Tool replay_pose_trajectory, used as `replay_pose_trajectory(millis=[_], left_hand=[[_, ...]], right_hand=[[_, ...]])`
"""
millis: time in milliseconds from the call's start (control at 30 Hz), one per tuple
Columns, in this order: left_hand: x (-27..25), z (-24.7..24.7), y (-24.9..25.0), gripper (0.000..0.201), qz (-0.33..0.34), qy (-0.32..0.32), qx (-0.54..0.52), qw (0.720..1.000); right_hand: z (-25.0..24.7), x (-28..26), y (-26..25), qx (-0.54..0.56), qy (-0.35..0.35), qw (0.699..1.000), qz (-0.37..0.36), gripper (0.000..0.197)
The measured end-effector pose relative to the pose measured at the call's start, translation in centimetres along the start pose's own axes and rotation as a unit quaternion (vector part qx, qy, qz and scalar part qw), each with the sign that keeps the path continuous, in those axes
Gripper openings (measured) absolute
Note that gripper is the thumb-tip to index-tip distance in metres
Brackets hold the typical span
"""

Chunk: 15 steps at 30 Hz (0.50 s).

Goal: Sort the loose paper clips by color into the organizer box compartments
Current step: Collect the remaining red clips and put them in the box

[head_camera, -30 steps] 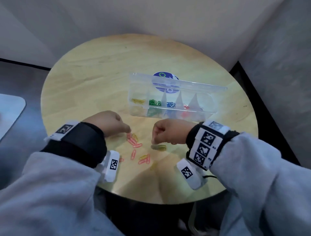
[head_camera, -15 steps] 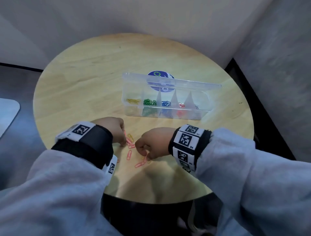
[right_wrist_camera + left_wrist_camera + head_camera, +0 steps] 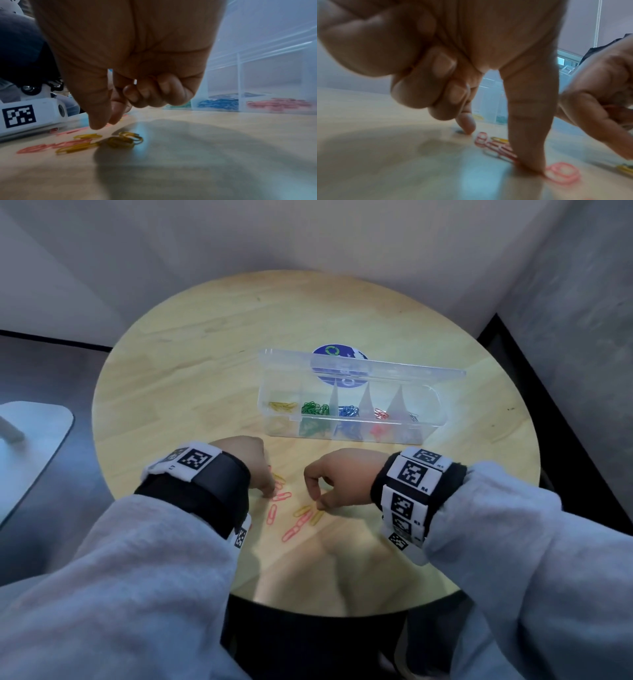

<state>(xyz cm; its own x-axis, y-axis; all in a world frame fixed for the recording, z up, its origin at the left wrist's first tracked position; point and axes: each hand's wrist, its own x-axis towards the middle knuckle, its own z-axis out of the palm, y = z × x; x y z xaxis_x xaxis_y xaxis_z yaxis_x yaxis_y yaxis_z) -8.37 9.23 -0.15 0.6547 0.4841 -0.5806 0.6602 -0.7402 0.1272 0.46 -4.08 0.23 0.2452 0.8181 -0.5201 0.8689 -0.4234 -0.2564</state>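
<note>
Since half a second ago, the right hand (image 3: 337,477) has drawn rightward off the loose clips, uncovering two yellow ones (image 3: 310,514) at its fingertips. About five pink clips (image 3: 294,530) lie between the hands on the surface (image 3: 205,354). Right fingers are curled, thumb and forefinger slightly apart, holding nothing visible. The left hand (image 3: 251,463) presses a thumb tip beside a pink clip (image 3: 561,173); other fingers curl. The organizer box (image 3: 349,402) stands beyond, five compartments.

Round wooden table (image 3: 212,344); on it the clear organizer box (image 3: 349,431); loose paper clips (image 3: 294,529) nearer.
</note>
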Motion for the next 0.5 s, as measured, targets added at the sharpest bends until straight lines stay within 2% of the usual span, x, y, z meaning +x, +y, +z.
replay_pose_trajectory(millis=[233, 500], left_hand=[[0.3, 0.1, 0.7, 0.026, 0.022, 0.011, 0.03, 0.999], [0.5, 0.3, 0.2, 0.014, 0.021, -0.012, 0.035, 0.999]], right_hand=[[0.0, -0.5, 0.7, 0.022, 0.003, 1.0, 0.011, 0.012], [-0.3, -0.8, 1.0, 0.02, 0.005, 1.0, 0.015, 0.014]])
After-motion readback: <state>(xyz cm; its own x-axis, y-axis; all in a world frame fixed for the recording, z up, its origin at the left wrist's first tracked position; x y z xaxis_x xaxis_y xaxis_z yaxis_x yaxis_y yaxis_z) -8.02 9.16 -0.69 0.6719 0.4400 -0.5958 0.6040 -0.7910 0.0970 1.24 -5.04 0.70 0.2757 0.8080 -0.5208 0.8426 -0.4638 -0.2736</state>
